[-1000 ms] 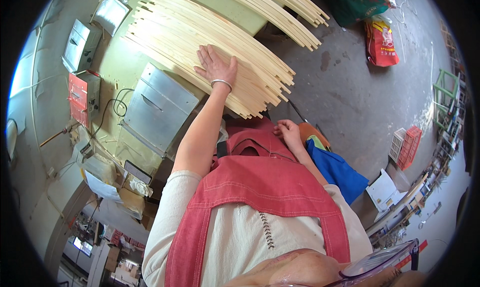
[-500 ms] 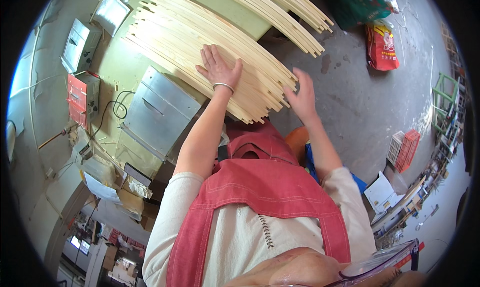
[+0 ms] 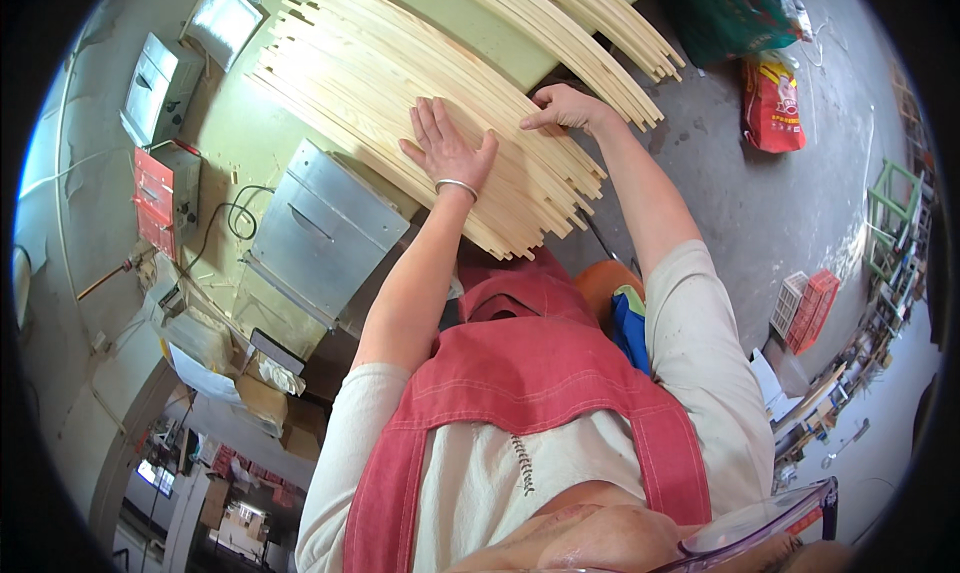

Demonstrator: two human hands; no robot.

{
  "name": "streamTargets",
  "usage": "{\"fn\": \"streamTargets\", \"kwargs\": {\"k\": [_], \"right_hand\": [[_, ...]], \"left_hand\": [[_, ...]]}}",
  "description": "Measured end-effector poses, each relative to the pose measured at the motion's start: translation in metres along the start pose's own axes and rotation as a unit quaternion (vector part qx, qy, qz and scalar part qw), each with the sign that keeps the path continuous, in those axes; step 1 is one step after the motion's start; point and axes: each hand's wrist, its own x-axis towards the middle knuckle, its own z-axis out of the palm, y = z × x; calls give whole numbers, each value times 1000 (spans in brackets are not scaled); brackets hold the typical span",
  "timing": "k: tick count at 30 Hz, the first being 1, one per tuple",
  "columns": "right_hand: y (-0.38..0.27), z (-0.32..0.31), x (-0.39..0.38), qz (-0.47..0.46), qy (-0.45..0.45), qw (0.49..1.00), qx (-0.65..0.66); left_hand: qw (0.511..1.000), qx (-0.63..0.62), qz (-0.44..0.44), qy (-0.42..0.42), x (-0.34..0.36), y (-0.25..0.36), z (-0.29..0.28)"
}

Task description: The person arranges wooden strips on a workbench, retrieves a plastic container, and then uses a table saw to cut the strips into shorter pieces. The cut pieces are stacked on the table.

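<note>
A wide layer of pale wooden strips [image 3: 370,93] lies side by side on the pale green table, their ends uneven. On top of them my left hand [image 3: 451,153] rests flat, fingers spread, with a bangle at the wrist. My right hand [image 3: 568,109] is at the layer's far right edge, its thumb over the outer strip and its fingers bent, partly hidden, around that edge. Two narrower bundles lie beyond: a nearer bundle of strips [image 3: 560,38] and a farther bundle of strips [image 3: 620,23], both jutting past the table edge.
A metal-topped machine [image 3: 325,223] stands left of the strips, with a black cable [image 3: 240,213] beside it. Farther left are a red box-shaped machine [image 3: 155,201] and a grey one [image 3: 160,88]. A red bag [image 3: 773,108] and plastic crates [image 3: 808,311] are on the floor at right.
My right hand has moved away from the strips' near right end, up along their far edge. My left hand stays flat on top, shifted slightly right and nearer with the strips.
</note>
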Motion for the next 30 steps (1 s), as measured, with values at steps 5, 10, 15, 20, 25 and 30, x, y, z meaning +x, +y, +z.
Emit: {"fn": "streamTargets", "kwargs": {"k": [5, 10, 15, 20, 25, 30], "right_hand": [[22, 10, 24, -32, -52, 996, 71], [20, 21, 21, -37, -77, 989, 124], [26, 23, 27, -39, -70, 989, 122], [28, 25, 28, -65, -53, 991, 104], [29, 28, 25, -93, -34, 989, 108], [30, 21, 21, -91, -27, 989, 116]], "left_hand": [[1000, -5, 0, -7, 0, 1, 0], [1000, -3, -4, -9, 1, 0, 0], [1000, 1, -1, -3, 0, 3, -2], [1000, 0, -3, -6, 0, 3, -3], [1000, -4, -2, -8, 0, 2, -3], [1000, -1, -1, -9, 0, 2, -2]]}}
